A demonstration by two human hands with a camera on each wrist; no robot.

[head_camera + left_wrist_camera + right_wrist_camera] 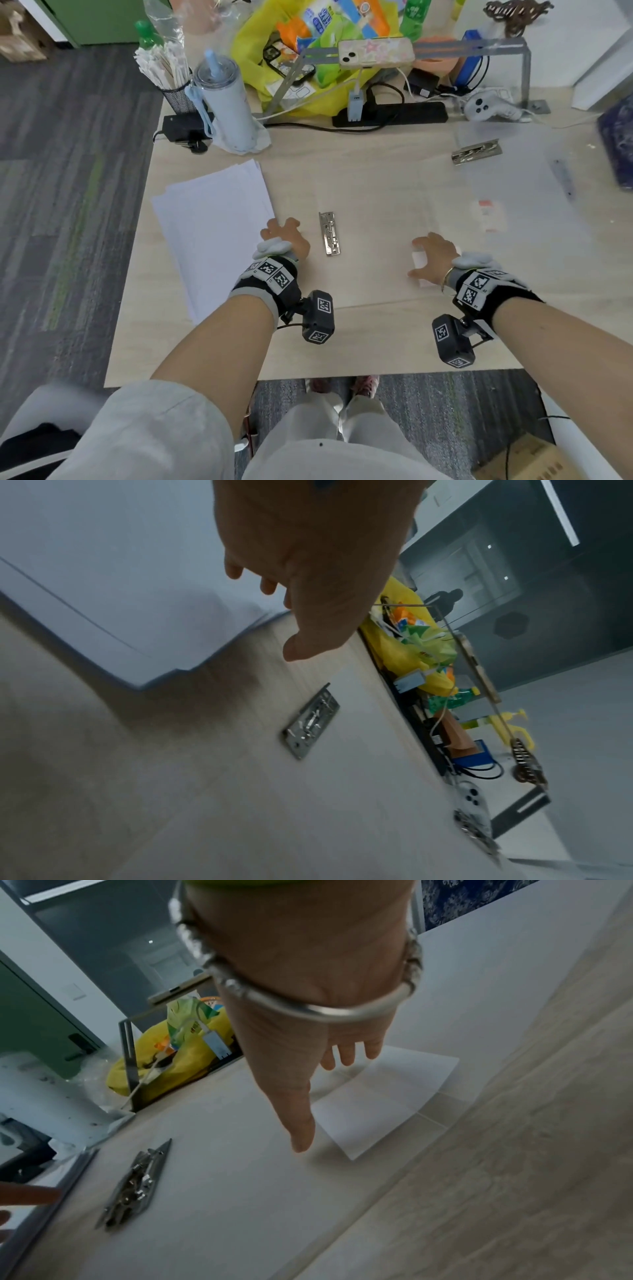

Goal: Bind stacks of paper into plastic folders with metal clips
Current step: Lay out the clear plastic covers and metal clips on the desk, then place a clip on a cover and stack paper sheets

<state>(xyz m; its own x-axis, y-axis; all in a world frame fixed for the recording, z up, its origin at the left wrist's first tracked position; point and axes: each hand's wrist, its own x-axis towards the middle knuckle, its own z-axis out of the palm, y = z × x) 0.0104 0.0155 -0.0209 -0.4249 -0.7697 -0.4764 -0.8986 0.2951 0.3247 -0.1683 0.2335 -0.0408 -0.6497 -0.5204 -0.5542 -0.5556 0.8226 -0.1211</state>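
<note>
A stack of white paper (pixel 212 222) lies on the left of the wooden table (pixel 376 342). A clear plastic folder (pixel 373 212) lies flat in the middle, with a metal clip (pixel 329 233) on its left part. My left hand (pixel 284 234) is open with fingers spread at the paper's right edge, just left of the clip, and holds nothing. My right hand (pixel 432 253) is open over the folder's right part, by a white label (pixel 420 263). The left wrist view shows the left hand (pixel 308 561) above the paper (pixel 120 574) and the clip (pixel 311 721). The right wrist view shows the right hand (pixel 301 1074), the label (pixel 387 1096) and the clip (pixel 135 1185).
A second clear folder (pixel 531 192) with its own metal clip (pixel 476 151) lies at the far right. Along the back stand a tumbler (pixel 227 102), a mesh holder (pixel 178 96), a yellow bag (pixel 308 68), a power strip (pixel 390 114), a phone (pixel 375 54) on a metal stand and a controller (pixel 486 107).
</note>
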